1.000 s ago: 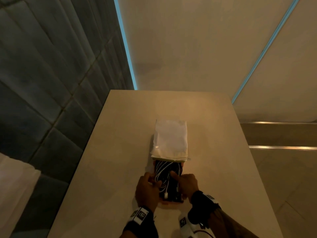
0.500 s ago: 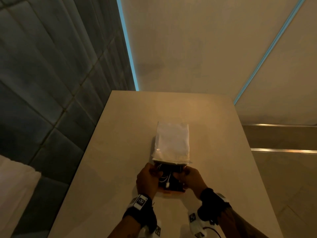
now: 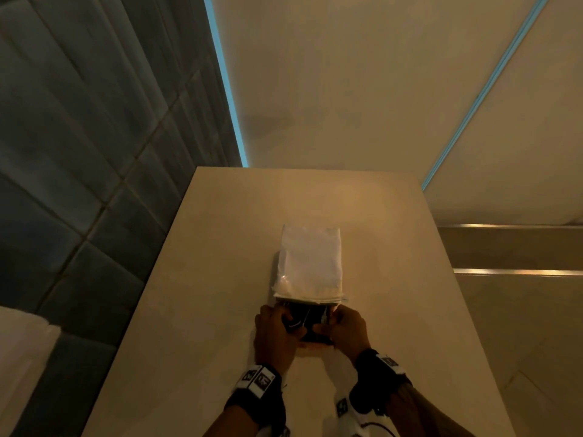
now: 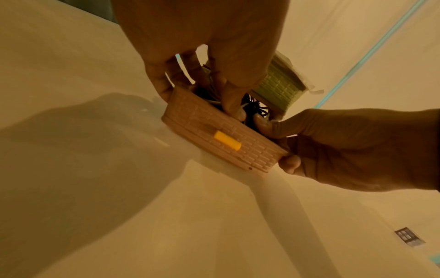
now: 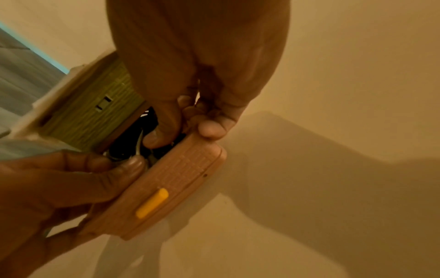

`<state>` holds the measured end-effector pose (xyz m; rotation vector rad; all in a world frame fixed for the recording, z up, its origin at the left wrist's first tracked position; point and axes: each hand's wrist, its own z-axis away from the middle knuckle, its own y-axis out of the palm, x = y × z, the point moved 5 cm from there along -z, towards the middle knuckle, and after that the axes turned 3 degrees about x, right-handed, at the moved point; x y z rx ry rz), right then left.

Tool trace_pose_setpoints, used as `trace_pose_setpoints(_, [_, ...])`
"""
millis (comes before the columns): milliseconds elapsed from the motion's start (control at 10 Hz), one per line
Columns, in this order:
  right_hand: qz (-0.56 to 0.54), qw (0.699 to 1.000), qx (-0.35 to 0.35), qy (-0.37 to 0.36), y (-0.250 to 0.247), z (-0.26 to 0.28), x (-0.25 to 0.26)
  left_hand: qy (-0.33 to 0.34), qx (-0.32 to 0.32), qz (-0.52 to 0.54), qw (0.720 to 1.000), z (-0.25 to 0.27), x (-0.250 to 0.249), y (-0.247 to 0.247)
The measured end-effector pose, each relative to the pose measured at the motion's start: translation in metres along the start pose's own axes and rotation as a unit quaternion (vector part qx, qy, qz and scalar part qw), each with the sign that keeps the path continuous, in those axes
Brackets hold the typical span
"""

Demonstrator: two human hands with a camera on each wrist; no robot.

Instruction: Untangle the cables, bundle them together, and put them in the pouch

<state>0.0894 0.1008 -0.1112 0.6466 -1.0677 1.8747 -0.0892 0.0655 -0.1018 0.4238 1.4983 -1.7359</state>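
Observation:
The pouch is a box-like case with a white top (image 3: 310, 263), lying mid-table. Its pink brick-patterned near end (image 4: 214, 135) carries a yellow tab (image 4: 227, 143) and sticks out from under the white top. Black and white cables (image 3: 307, 321) lie coiled in the exposed opening. My left hand (image 3: 285, 323) grips the near end's left corner, with its thumb (image 4: 233, 105) pressing down on the cables (image 4: 254, 109). On the other corner my right hand (image 3: 328, 324) grips too, one finger (image 5: 164, 131) pushed in on the cables (image 5: 133, 146). The green side (image 5: 95, 112) of the upper part shows behind.
The beige table (image 3: 220, 279) has bare surface left, right and beyond the pouch. Its left edge runs beside a dark tiled wall (image 3: 79, 184). A drop to the floor lies past the right edge (image 3: 467, 310).
The pink end with the cables has slid farther under the white top, so less of the open interior shows. Both hands moved forward with it, from pressing on top to gripping its corners.

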Motion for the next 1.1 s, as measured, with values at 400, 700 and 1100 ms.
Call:
trace_pose_setpoints(400, [-0.029,0.984,0.036,-0.171,-0.023,0.012,0.02,0.048,0.103,0.008,0.993,-0.042,0.014,-0.023])
trace_pose_setpoints(700, [0.134,0.982,0.0,-0.132,-0.019,-0.014,0.02,0.051,0.145,-0.16,0.975,-0.062,-0.007,-0.041])
trace_pose_setpoints(1100, [0.166,0.984,0.002,-0.071,-0.031,-0.008,-0.008,0.015,0.128,-0.09,0.988,-0.038,0.004,-0.037])
